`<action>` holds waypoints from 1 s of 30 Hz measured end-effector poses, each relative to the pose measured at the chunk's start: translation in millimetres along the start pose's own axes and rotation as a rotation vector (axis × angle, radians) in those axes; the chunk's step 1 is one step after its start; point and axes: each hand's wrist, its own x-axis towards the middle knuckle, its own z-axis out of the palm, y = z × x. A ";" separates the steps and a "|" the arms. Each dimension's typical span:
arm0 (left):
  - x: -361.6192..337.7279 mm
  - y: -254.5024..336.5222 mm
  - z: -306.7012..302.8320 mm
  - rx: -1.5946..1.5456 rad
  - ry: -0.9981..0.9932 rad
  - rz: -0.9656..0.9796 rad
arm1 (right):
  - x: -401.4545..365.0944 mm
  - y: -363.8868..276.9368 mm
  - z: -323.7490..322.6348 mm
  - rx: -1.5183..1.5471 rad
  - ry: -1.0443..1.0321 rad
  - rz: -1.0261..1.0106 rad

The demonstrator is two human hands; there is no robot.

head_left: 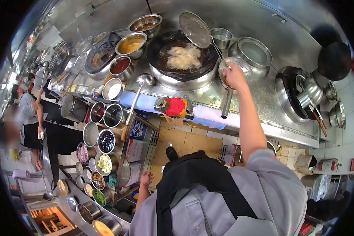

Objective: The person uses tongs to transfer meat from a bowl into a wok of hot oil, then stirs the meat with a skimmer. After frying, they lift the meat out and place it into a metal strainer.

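Note:
My right hand is closed around the handle of a wire skimmer. The skimmer's round head is raised over the right rear rim of a large black wok. Pale, frothy food is frying in dark oil inside the wok. Under my right hand is a perforated ladle, its thick handle pointing towards me over the counter edge. Down at my left side, my left hand hangs near the shelf with its fingers curled, and nothing shows in it.
Steel bowls of sauce, including a yellow one, line the wok's left. A lidded pot and second wok stand right. A ladle spans the counter edge. Ingredient pots crowd the left shelf. Another person works far left.

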 end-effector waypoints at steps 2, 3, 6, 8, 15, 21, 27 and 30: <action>7.6 -6.1 3.4 -0.059 -0.002 0.018 | -9.5 -6.5 14.1 -0.127 -0.005 -0.065; 8.5 -7.3 6.6 -0.026 -0.015 0.003 | -12.4 -4.4 24.7 -0.255 -0.004 -0.110; -2.9 -1.4 13.3 0.127 -0.051 -0.021 | 31.6 30.1 99.6 -0.180 -0.055 -0.191; 2.3 16.1 13.2 0.232 -0.067 0.003 | 41.7 27.3 105.9 -0.137 -0.025 -0.170; 22.3 20.2 16.3 -0.052 0.002 0.202 | -49.4 -24.7 38.2 -0.053 0.013 -0.075; -4.9 24.4 31.0 0.292 -0.084 -0.033 | 5.0 18.5 102.5 -0.084 -0.043 -0.153; 15.1 29.3 27.7 0.084 -0.002 0.012 | -38.3 -4.7 55.1 -0.019 0.038 -0.107; 16.2 35.4 35.7 0.062 -0.025 0.063 | -41.3 2.7 81.2 -0.101 -0.034 -0.095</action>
